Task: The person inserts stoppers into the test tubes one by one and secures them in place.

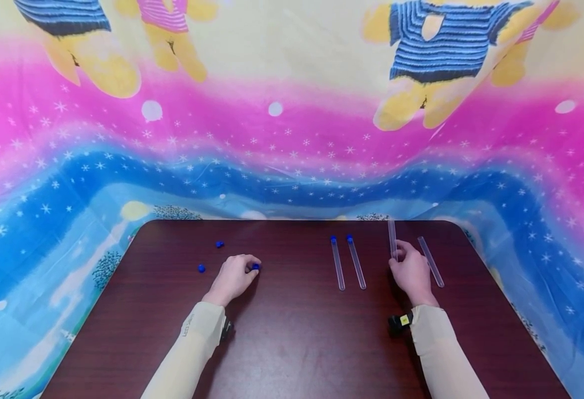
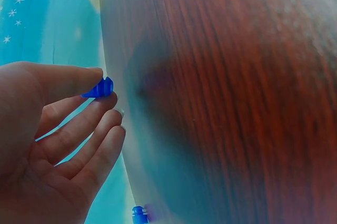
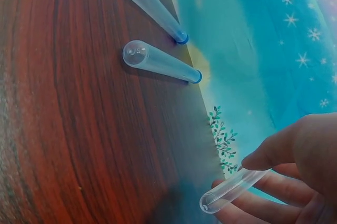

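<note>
Between thumb and fingertips my left hand [image 1: 234, 277] pinches a small blue stopper [image 2: 103, 87], its ridged end pointing away from the palm. Two more blue stoppers lie on the table near that hand, one at its left [image 1: 201, 268] and one farther back [image 1: 219, 244]. My right hand [image 1: 411, 271] grips a clear test tube [image 3: 231, 190] between thumb and fingers. In the head view this tube [image 1: 392, 235] tilts up from the hand, with no blue stopper showing on it. Another clear tube [image 1: 431, 263] without a stopper lies just right of that hand.
Left of my right hand, two clear tubes with blue stoppers, one [image 1: 338, 266] beside the other [image 1: 357, 265], lie side by side on the dark wooden table [image 1: 292, 343]. A colourful printed cloth [image 1: 282, 138] hangs behind the table's back edge and round its sides.
</note>
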The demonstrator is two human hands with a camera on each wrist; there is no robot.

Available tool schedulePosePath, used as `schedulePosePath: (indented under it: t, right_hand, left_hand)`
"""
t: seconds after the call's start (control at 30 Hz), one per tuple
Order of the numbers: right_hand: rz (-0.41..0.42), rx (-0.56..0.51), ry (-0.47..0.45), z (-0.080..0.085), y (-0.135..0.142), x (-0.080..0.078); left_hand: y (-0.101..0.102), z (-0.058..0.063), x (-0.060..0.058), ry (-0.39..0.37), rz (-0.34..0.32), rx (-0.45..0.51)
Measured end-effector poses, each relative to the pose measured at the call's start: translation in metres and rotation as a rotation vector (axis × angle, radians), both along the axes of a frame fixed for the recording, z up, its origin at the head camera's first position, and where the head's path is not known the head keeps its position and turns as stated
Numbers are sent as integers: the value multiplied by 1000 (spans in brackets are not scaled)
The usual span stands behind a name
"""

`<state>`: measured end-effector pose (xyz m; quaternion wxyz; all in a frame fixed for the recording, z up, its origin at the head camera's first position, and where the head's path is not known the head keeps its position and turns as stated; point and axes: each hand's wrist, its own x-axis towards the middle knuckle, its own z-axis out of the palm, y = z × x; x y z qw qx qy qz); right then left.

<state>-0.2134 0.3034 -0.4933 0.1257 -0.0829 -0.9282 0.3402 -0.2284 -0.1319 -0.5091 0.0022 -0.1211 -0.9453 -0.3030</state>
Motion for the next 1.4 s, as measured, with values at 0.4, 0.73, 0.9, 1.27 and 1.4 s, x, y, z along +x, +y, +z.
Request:
schedulePosePath:
  t: [0.4,0.73,0.9,1.27,1.4]
  right_hand:
    - [21,-19,61,2,-5,-2]
    - [29,-87,87,11,-12,1]
    - [22,-111,82,14,-16,2]
    - [27,-146,85,18,-25,5]
    - [35,-150,90,17,-29,6]
  left_hand:
    - [1,3,1,8,-7,11]
    - [3,6,2,33,3,16]
    - [3,8,3,43,4,32]
    - [4,12,3,86,3,73]
    - [5,14,3,96,0,80]
